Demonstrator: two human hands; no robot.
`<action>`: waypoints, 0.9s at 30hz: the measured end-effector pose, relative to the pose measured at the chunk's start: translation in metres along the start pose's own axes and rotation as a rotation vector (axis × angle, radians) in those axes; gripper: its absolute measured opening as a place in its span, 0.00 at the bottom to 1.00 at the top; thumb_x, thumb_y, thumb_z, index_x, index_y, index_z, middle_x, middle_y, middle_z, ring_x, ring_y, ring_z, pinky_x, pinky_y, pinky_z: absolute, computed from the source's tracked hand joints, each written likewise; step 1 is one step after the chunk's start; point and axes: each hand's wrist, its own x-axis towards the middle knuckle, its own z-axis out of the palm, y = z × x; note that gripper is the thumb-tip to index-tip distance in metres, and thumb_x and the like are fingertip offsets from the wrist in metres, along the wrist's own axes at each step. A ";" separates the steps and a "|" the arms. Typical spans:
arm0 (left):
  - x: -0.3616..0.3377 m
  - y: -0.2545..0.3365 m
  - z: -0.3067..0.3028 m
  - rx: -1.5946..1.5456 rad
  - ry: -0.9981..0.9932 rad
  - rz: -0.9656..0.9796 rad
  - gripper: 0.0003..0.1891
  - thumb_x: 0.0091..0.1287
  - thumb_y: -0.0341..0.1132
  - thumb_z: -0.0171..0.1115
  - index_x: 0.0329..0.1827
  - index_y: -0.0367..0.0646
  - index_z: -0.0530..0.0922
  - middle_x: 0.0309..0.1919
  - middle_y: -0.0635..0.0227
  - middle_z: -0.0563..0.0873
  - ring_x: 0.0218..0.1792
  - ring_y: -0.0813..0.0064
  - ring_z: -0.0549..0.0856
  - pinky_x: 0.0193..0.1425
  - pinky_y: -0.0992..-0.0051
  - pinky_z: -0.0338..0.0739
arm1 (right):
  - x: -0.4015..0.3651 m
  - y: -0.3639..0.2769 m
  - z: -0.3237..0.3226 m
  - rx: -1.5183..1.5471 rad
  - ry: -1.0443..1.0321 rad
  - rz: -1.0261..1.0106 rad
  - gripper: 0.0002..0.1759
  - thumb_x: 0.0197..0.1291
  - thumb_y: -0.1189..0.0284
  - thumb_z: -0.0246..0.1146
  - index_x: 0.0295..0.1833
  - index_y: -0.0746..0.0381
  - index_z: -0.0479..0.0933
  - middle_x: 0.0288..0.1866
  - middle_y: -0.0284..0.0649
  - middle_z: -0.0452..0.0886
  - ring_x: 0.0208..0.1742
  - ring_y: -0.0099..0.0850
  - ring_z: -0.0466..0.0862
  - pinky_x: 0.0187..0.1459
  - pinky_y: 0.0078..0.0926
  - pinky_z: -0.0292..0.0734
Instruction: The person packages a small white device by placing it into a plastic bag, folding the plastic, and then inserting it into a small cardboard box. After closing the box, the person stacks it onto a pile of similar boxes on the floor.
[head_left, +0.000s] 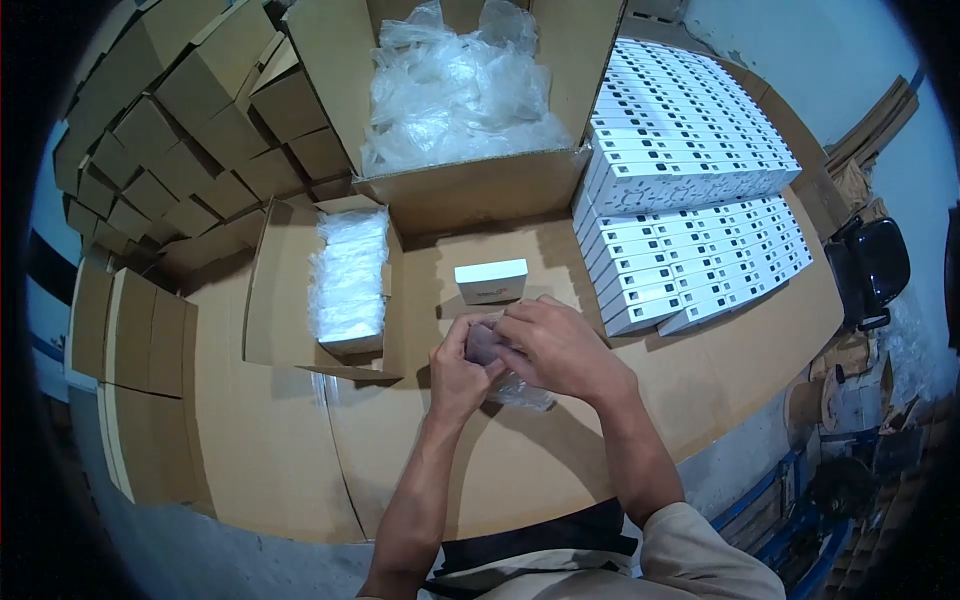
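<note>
My left hand [460,368] is closed around a small grey, flat-looking item [481,343], whose kind I cannot make out. My right hand [560,348] is closed too, its fingertips pinched against that item's right side. Crumpled clear plastic bag [524,394] sticks out below the fingers, just above or on the cardboard; where it joins the grey item is hidden by the hands. Just beyond my hands a small white box [491,282] stands upright on the cardboard-covered table [400,440].
At left, an open carton [262,300] holds a row of plastic-wrapped packs [350,275]. Behind stands a large carton [470,185] full of clear plastic bags [460,90]. White boxes [690,190] are stacked at right. Brown cartons [170,130] pile up at the far left.
</note>
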 end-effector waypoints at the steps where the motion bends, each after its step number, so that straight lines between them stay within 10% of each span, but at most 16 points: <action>1: 0.000 0.000 -0.001 0.017 -0.007 0.001 0.26 0.53 0.25 0.82 0.55 0.43 0.80 0.39 0.66 0.92 0.42 0.76 0.90 0.48 0.72 0.85 | 0.003 -0.001 -0.002 0.031 0.001 0.009 0.14 0.56 0.71 0.72 0.47 0.65 0.84 0.41 0.46 0.86 0.48 0.47 0.86 0.54 0.42 0.81; 10: 0.006 -0.007 -0.006 0.112 -0.110 -0.049 0.36 0.54 0.25 0.82 0.67 0.48 0.74 0.43 0.57 0.92 0.46 0.70 0.92 0.49 0.66 0.85 | -0.001 0.006 0.005 0.232 0.080 -0.021 0.11 0.56 0.73 0.70 0.43 0.65 0.82 0.40 0.48 0.88 0.40 0.50 0.88 0.46 0.46 0.83; 20: 0.011 0.005 -0.013 0.114 -0.121 -0.277 0.29 0.51 0.41 0.88 0.52 0.35 0.87 0.43 0.59 0.93 0.46 0.69 0.92 0.54 0.66 0.86 | -0.002 0.021 0.014 0.263 0.477 0.046 0.08 0.65 0.72 0.70 0.46 0.63 0.84 0.28 0.38 0.83 0.29 0.33 0.84 0.36 0.32 0.78; 27: 0.010 0.004 -0.022 0.098 -0.046 -0.243 0.27 0.52 0.41 0.88 0.50 0.34 0.87 0.43 0.60 0.93 0.44 0.71 0.91 0.52 0.68 0.85 | 0.009 0.056 0.038 0.664 0.695 0.239 0.12 0.73 0.77 0.59 0.58 0.63 0.81 0.49 0.38 0.86 0.49 0.28 0.85 0.49 0.26 0.77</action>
